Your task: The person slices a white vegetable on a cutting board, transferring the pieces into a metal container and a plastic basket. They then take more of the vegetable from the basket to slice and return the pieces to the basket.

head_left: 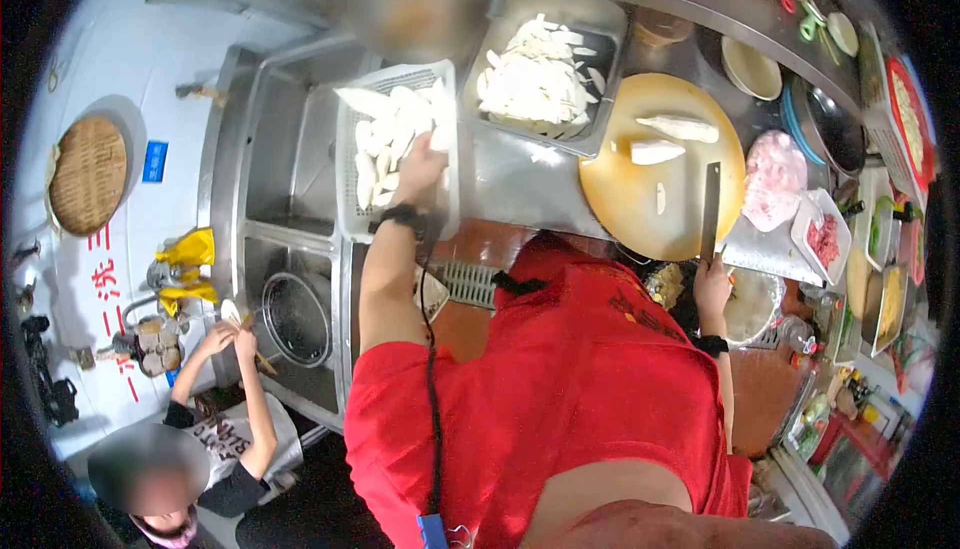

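Observation:
My left hand (420, 171) reaches into a white plastic basket (350, 174) of peeled white vegetables (382, 139). Its fingers curl at a piece near the basket's right side, partly out of sight. On the right, my right hand (712, 291) is closed round the handle of a cleaver (711, 211). The blade lies over the right part of a round yellow cutting board (620, 204). Two larger peeled pieces (680, 129) and a small slice (661, 197) are on the board. Between basket and board stands a metal tray (590, 139) heaped with white slices (535, 74).
Left of the basket are steel sinks (290, 234), where another person's hands (235, 337) hold a pale item. A pink bag (775, 181), a white tray of chopped red food (824, 239) and a bowl (752, 69) crowd the board's right side. A shelf edge (690, 14) runs behind.

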Demonstrator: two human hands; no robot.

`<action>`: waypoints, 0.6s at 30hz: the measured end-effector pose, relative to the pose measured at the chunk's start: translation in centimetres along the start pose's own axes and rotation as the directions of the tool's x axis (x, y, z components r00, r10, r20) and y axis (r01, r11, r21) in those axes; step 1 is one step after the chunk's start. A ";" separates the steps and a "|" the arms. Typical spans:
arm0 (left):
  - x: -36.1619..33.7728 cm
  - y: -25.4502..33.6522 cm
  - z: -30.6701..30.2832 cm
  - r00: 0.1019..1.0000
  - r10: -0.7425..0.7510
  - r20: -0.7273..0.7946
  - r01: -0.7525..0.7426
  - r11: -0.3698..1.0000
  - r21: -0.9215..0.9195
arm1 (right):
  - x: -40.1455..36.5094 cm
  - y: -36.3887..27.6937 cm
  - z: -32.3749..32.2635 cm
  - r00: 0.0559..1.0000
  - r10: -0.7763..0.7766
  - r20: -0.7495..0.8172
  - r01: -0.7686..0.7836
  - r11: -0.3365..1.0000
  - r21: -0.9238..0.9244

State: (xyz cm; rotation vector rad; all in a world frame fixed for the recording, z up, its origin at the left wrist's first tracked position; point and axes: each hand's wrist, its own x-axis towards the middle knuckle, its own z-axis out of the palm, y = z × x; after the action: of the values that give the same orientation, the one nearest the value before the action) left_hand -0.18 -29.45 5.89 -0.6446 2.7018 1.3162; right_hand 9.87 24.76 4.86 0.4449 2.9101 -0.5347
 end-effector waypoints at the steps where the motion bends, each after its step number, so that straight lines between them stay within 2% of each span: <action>1: 1.3 -2.9 -1.0 0.989 0.137 0.063 -0.140 0.988 0.062 | 0.1 0.4 0.4 1.000 -0.001 -0.008 0.001 1.000 -0.013; 2: 2.6 -5.5 -1.4 0.954 0.267 0.134 -0.282 0.953 0.113 | 0.4 1.2 1.3 0.999 -0.009 -0.034 0.009 1.000 -0.001; 3: 1.5 -1.1 -2.7 0.940 -0.266 0.216 0.336 0.834 -0.437 | 0.2 1.2 1.1 1.000 -0.002 -0.027 0.001 1.000 -0.014; 4: 0.8 0.5 -3.7 0.966 -0.179 0.189 0.250 0.841 -0.480 | 0.0 0.6 0.8 1.000 0.004 -0.018 -0.004 1.000 -0.028; 5: -0.1 2.4 -4.4 0.987 -0.112 0.114 0.151 0.885 -0.440 | 0.0 0.1 0.4 1.000 0.018 0.005 -0.017 0.999 -0.045; 6: -1.5 5.8 -4.8 0.996 -0.069 0.052 0.086 0.870 -0.485 | -0.2 0.1 0.6 0.998 0.002 -0.060 -0.003 1.000 -0.017; 8: -2.5 9.0 -4.4 0.972 0.174 0.158 -0.059 0.831 -0.554 | -0.2 -0.5 0.1 0.999 0.035 -0.008 -0.036 0.999 -0.017; 10: -4.6 13.5 -1.3 0.922 0.329 0.207 -0.204 0.862 -0.463 | -0.3 -0.8 -0.3 0.999 0.047 0.001 -0.047 0.999 -0.006; 12: -5.9 17.3 4.1 0.847 0.427 0.318 -0.242 0.840 -0.485 | -0.3 -1.1 -0.5 0.999 0.052 0.007 -0.052 0.999 0.009; 14: -7.9 18.6 10.4 0.771 0.334 0.542 0.095 0.782 -0.617 | -0.2 -1.2 -0.6 0.998 0.054 0.025 -0.054 0.998 -0.021; 16: -9.2 19.9 15.5 0.722 0.210 0.659 0.288 0.776 -0.562 | -0.2 -0.7 -0.1 0.999 0.035 0.007 -0.035 0.999 -0.015; 17: -9.1 20.2 17.5 0.712 0.223 0.666 0.280 0.779 -0.561 | -0.3 -0.8 -0.2 1.000 0.030 0.000 -0.030 0.999 -0.016; 18: -8.5 20.3 19.5 0.801 0.176 0.573 0.218 0.805 -0.552 | -0.5 -1.0 -0.3 1.000 0.025 -0.005 -0.025 1.000 -0.017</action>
State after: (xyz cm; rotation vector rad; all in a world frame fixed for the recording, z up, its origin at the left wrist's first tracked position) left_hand -2.86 -0.58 10.61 -0.2004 1.7457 1.9732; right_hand 9.95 23.86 5.55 0.4804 2.9076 -0.5056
